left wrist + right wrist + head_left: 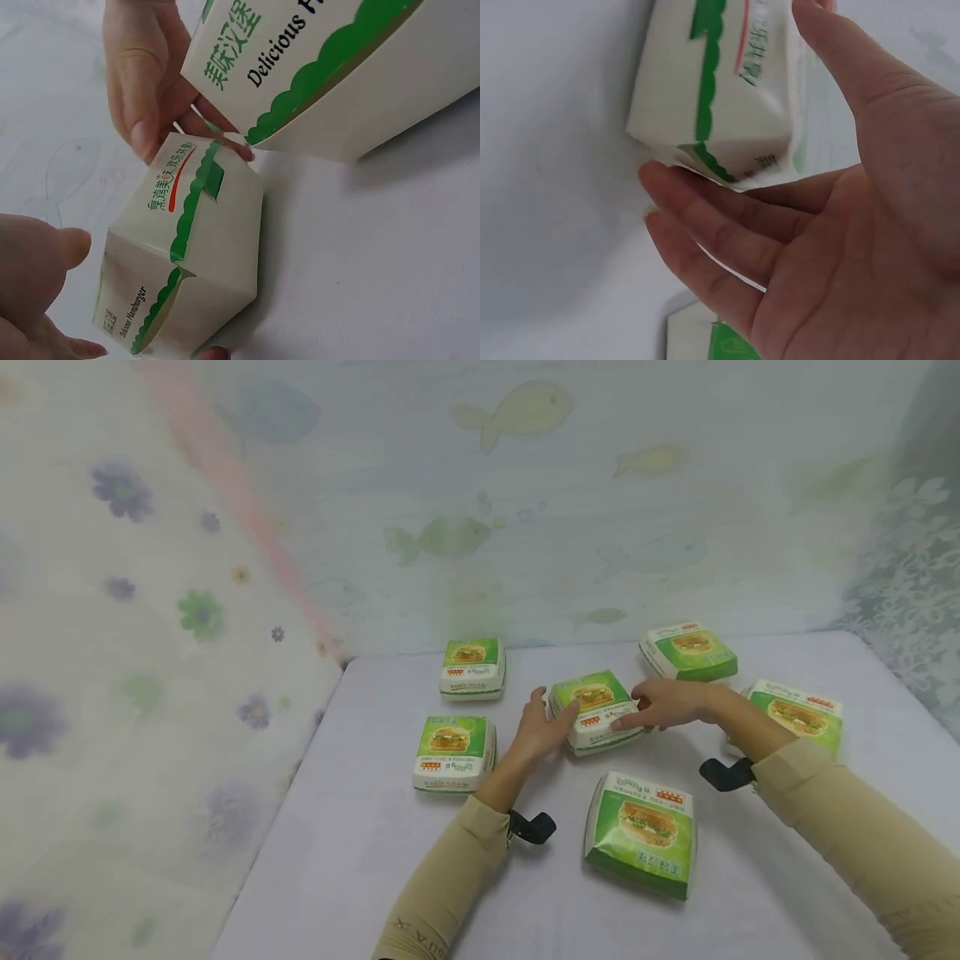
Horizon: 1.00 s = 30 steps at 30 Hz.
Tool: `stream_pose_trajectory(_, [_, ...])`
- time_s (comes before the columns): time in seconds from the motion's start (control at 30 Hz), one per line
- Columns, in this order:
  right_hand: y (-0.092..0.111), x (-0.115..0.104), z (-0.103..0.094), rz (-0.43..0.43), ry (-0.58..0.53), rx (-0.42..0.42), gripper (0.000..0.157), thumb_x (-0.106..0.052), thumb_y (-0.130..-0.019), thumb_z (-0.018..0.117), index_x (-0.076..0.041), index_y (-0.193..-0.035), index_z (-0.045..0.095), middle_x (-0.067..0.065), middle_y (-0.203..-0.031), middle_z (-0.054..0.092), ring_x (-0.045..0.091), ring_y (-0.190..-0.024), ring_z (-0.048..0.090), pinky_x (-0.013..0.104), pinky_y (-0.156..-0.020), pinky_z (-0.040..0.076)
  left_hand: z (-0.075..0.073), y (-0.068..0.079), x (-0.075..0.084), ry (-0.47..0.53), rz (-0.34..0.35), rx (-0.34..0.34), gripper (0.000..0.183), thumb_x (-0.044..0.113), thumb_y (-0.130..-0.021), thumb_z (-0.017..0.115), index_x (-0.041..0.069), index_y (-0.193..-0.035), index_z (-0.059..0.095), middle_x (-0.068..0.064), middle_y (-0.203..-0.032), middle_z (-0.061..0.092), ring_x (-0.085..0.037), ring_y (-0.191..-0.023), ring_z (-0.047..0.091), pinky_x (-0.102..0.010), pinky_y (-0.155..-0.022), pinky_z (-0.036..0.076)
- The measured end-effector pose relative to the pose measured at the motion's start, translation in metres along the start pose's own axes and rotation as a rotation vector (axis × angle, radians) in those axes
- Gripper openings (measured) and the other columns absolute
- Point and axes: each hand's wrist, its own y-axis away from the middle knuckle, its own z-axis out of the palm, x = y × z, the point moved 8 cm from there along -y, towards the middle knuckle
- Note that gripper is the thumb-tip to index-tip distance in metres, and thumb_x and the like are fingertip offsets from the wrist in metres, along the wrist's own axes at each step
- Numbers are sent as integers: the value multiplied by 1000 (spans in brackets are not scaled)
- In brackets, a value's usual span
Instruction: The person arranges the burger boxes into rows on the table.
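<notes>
the fingers of my left hand [540, 731] are spread apart at the left side of the middle burger box [596, 696]; in the left wrist view, that thumb stands clear of the cardboard. my right hand [671, 703] is at the box's right side, thumb by its near corner, fingers bent, and i can't tell whether they clamp it or only touch. the box lies between my two hands, its underside hidden; the right wrist view cuts it off at the top.

my forearms slant forward and inward, tan sleeves [855, 839] stopping short of the wrists. my right arm covers part of the rightmost box [798, 718]. the near box [641, 835] is between my forearms, the far box [690, 652] beyond my right hand, and two left boxes [453, 747] past my left. at the right wrist view's bottom edge, only a corner of a box shows.
</notes>
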Motion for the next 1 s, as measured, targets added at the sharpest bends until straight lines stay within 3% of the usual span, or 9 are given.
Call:
stream_pose_trajectory(0.07, [-2, 3, 3, 10, 8, -5, 74, -51, -95, 69, 13, -128, 52, 12, -103, 69, 23, -93, 66, 39, -80, 57, 2, 2, 2, -5, 19, -24, 83, 47, -101, 58, 8, -162, 20, -25, -160, 33, -38, -149, 33, -52, -118, 34])
stream_pose_trajectory(0.2, [-8, 5, 8, 10, 49, 37, 62, -52, -92, 72, 4, -114, 57, 8, -95, 65, 20, -84, 60, 32, -71, 51, 4, 2, 5, -18, 44, -53, 83, 43, -101, 62, 7, -162, 20, -23, -160, 34, -36, -147, 35, -51, -117, 35])
stream_pose_trajectory(0.47, [-12, 3, 15, 24, 94, 106, 64, -46, -90, 77, 8, -115, 55, 10, -91, 66, 20, -80, 59, 31, -70, 50, 6, 0, -1, -1, 29, -68, 81, 39, -100, 65, 12, -163, 22, -19, -159, 36, -34, -146, 37, -51, -116, 36])
stream_pose_trajectory(0.77, [-7, 6, 17, 21, 83, 129, 60, -42, -92, 75, 9, -115, 54, 9, -91, 65, 21, -81, 58, 32, -71, 51, 6, 1, 2, -36, 63, -24, 71, 40, -103, 60, 6, -158, 32, -20, -154, 45, -36, -143, 42, -50, -113, 41])
stream_pose_trajectory(1.0, [-3, 9, 18, 11, 52, 139, 57, -39, -93, 74, 9, -115, 55, 9, -92, 65, 21, -83, 58, 32, -72, 50, 4, 3, 0, -62, 3, 29, 66, 41, -104, 58, 0, -152, 42, -20, -152, 49, -36, -140, 47, -48, -111, 44])
